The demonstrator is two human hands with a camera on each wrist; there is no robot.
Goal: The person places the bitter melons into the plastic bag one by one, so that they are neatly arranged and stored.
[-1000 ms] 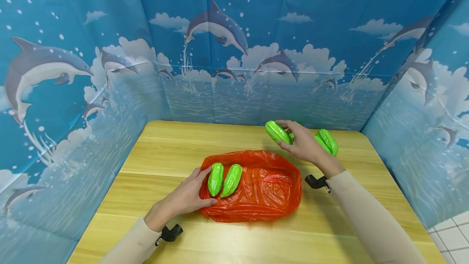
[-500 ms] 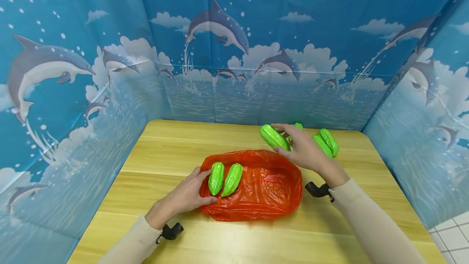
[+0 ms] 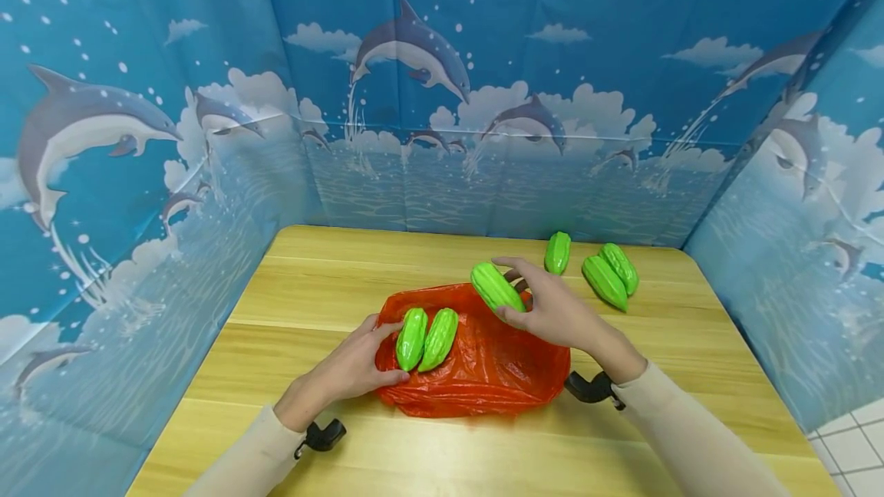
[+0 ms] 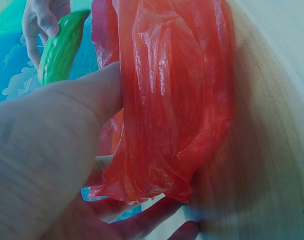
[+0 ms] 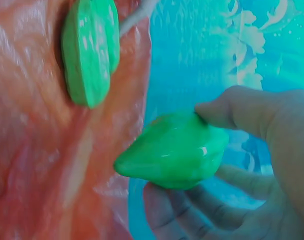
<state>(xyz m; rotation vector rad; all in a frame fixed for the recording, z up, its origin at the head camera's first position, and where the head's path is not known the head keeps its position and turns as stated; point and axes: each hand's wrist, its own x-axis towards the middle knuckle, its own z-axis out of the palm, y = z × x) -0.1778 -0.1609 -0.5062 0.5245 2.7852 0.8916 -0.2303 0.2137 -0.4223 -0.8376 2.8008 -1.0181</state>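
My right hand holds a green bitter melon between thumb and fingers, over the back rim of a red plastic bag. In the right wrist view the held bitter melon points its tapered end toward the bag. My left hand grips the left side of the bag, which lies with its mouth spread. In the left wrist view, red plastic hides part of the left fingers. Two bitter melons, one on the left and one on the right, lie side by side in the bag's left end.
On the wooden table, a lone bitter melon lies at the back right. Farther right, two more bitter melons lie against each other. A blue dolphin-print curtain stands along the back and sides.
My right hand has carried the bitter melon left and toward me, from the back of the table to over the bag. The lone bitter melon behind has come into view. My left hand stays.
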